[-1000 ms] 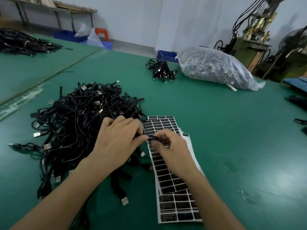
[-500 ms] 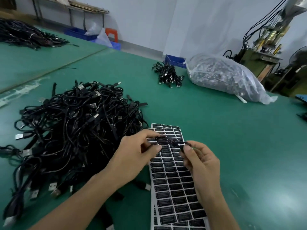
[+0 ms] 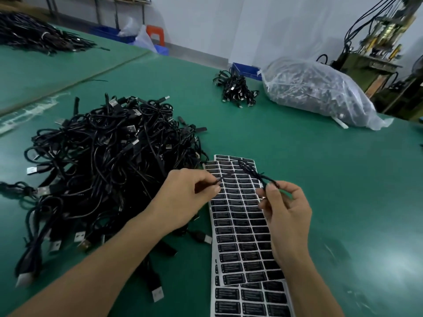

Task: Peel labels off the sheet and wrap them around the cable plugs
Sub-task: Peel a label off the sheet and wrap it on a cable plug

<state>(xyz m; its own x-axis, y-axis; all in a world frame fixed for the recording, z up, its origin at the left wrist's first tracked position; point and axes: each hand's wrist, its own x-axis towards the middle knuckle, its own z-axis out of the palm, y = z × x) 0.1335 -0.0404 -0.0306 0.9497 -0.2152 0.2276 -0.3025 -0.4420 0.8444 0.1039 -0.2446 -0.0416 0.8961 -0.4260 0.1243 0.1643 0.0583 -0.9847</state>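
- Green mat (image 3: pixel 332 179) covers the table; every work item lies on it.
- Label sheet (image 3: pixel 240 227): flat on the mat straight ahead of me, with rows of black labels on white backing. Its far left corner reaches the edge of the cable pile (image 3: pixel 103 161). A second sheet (image 3: pixel 251 300) shows under its near end.
- Left hand (image 3: pixel 183 200): raised over the left edge of the label sheet. Thumb and forefinger pinch the end of a thin black strand (image 3: pixel 225 178).
- Right hand (image 3: pixel 286 216): raised over the right edge of the label sheet. Thumb and forefinger pinch a thin black cable (image 3: pixel 251 171), which runs away from me above the far end of the sheet.
- I cannot tell whether strand and cable are one piece, nor whether a label is on either; both are blurred.
- Cable pile: a large tangle of black leads with silver plugs (image 3: pixel 157 294), on the mat to my left.
- Small bundle (image 3: pixel 238 90) of black cables: at the far side of the mat, well apart from the pile.
- Clear plastic bag (image 3: pixel 320 92): full, lying just right of the small bundle.
- Machine (image 3: pixel 377 42): beyond the table's far right corner.
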